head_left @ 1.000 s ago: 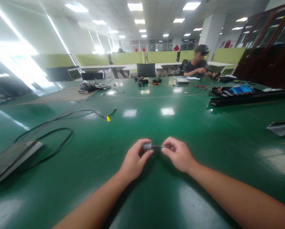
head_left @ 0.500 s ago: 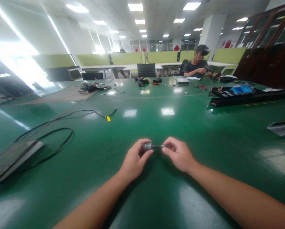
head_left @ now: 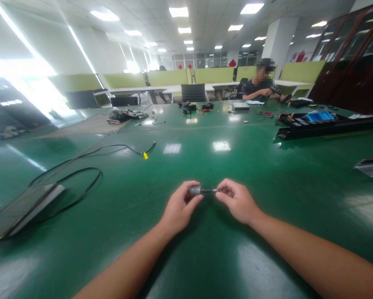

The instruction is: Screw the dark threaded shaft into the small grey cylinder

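Between thumb and fingers, my left hand (head_left: 179, 208) grips a short grey metal cylinder (head_left: 195, 190). A thin dark rod (head_left: 207, 190) runs out of the cylinder to the right. Its far end is pinched by the fingertips of my right hand (head_left: 238, 204), which partly hide it. Too small to make out is whether the cylinder is a small motor or something else. Both hands are close together, low over the green table (head_left: 186, 166).
To the left, a flat dark-screened device (head_left: 14, 211) lies near a black cable (head_left: 94, 195) with a yellow tag (head_left: 145, 155). A long black channel (head_left: 317, 128) holding a blue piece lies at right. Across the table a person (head_left: 258, 87) sits handling a dark object.
The view has shifted slightly, so everything sits a little further right. Both hands keep their hold on the cylinder and rod, with hardly any visible movement between them.
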Demonstrator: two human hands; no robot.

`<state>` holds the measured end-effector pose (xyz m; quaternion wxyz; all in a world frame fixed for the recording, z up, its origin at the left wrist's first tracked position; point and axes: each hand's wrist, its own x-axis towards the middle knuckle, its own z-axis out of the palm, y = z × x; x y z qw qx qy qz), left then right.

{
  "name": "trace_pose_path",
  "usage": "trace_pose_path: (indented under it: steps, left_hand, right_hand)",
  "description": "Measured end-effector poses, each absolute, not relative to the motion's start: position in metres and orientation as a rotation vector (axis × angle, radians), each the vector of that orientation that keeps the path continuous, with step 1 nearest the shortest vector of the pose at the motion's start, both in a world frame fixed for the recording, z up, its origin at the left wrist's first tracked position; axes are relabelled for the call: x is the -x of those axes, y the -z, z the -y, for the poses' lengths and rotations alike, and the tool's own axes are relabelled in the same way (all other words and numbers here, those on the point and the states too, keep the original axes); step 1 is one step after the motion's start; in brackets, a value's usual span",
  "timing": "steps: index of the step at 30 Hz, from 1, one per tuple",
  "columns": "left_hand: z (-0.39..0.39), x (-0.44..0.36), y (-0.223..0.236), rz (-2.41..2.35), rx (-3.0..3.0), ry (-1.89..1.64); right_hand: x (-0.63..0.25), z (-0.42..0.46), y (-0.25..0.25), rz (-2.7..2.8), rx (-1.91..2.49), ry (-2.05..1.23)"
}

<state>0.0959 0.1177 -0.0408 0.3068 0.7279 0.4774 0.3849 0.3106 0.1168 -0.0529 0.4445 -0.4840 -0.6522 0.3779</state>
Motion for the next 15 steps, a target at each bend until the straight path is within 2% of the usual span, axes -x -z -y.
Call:
trace_pose_path:
  steps: [15]
  left_hand:
    - [-0.1183, -0.0956, 0.0386, -1.278, -1.922, -1.008]
  right_hand:
    - [-0.31, -0.1173, 0.055, 1.586, 1.185, -0.96]
